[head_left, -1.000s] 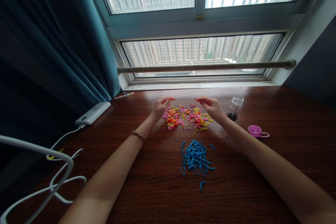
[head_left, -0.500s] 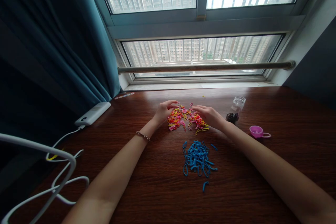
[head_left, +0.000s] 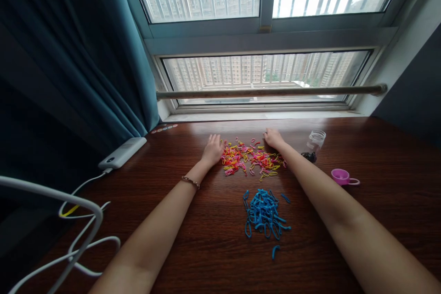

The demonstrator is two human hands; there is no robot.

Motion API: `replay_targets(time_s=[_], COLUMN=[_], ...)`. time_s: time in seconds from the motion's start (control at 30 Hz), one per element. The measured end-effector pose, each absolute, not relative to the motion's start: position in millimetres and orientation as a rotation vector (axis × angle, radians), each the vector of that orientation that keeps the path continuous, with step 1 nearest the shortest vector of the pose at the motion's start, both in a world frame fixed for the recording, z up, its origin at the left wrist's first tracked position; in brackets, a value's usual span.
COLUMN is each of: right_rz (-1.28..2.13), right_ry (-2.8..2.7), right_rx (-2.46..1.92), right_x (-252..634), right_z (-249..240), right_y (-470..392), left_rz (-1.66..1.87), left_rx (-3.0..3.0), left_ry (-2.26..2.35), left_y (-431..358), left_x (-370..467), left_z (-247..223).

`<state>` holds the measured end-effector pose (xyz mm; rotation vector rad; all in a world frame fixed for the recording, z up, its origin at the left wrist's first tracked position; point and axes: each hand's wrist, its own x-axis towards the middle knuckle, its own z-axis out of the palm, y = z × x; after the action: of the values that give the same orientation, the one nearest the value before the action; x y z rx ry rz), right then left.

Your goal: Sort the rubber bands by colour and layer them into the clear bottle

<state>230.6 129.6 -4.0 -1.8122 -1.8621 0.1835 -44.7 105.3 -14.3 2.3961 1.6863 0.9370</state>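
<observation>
A loose pile of small pink, red and yellow elastic bands point(head_left: 237, 156) is spread on the brown table. At its left edge lies my left hand point(head_left: 212, 149), fingers stretched forward, with no band visible in it. Beyond the pile's far right side, my right hand point(head_left: 274, 138) rests low on the tabletop with its fingers drawn together. Whatever is under those fingertips is hidden. Nearer to me, between my forearms, sits a heap of blue elastic bands point(head_left: 264, 213), with a single blue band point(head_left: 275, 251) lying apart in front of it.
Right of my right forearm lie a clear jar point(head_left: 316, 140) with dark contents and a pink cup-shaped lid point(head_left: 340, 176) with a loop. A white power strip point(head_left: 123, 152) and looped white cables point(head_left: 93, 209) are at left. A metal rail point(head_left: 262, 93) crosses the window.
My right hand has moved off the pile to its far side, where a lone yellow band was visible. My left hand has flattened beside the pile. Some bands have spread rightward.
</observation>
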Motion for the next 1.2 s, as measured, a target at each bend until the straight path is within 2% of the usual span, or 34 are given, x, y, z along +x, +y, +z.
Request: replay_targets(time_s=[0.13,0.3,0.43,0.5,0.63,0.87,1.03,1.2], right_rz=[0.243,0.353,0.367,0.318,0.368,0.543,0.451,0.151], right_ry=[-1.98,-2.098,-1.935,-1.924,-2.08,-2.16,-2.066,-2.04], right_rx=[-1.667,-1.355,-1.274,-1.332,-1.273,-1.095,-1.217,-1.873], right_x=[216.3,195.9,202.4,207.6,205.2,191.8,212.6,235.2], right_z=[-8.2,-2.8,3.7,2.4,-6.1,10.8,27.0,4.7], right_y=[124.0,94.4,95.7,102.1,102.2,71.1,48.5,8.5], left_rz=[0.696,0.856,0.979,1.044,1.108,0.842,0.683,0.571], left_rx=[2.356,2.204,1.84,1.795,2.035,2.152,2.17,2.064], left_ry=[1.532,1.058,0.811,0.862,1.282,1.416,1.247,0.858], left_y=[105.8,94.6,90.3,90.4,94.9,118.7,128.6,106.5], left_x=[-39.0,-23.2,-17.8,-19.1,-24.9,-20.0,-7.1,-10.4], left_z=[-22.6,-10.2,-3.0,-2.5,-7.6,-20.1,-12.1,4.5])
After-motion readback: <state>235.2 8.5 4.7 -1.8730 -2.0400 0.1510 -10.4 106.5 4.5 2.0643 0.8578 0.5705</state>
